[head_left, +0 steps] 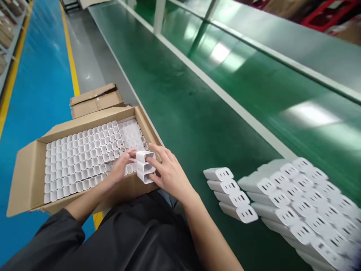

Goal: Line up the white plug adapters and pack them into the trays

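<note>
Three white hollow plastic charger housings [145, 166], stacked one above another, are held over the right part of an open cardboard box. My right hand [172, 173] grips them from the right, with fingertips at or inside their open ends. On the other side, my left hand [122, 165] has its fingers stretched toward the stack's left face; whether they touch it is hard to tell. Beneath, the cardboard box [31, 177] holds rows of similar housings [81, 160], open ends up. Translucent wrapping [131, 133] covers some at its right end.
On the green bench [197, 135] at right lie a short column of slotted housings [231, 194] and a larger stacked block [304, 203]. A closed carton [97, 103] stands behind the box. A pale rail [225, 98] runs along the bench; shelving [9, 37] is far left.
</note>
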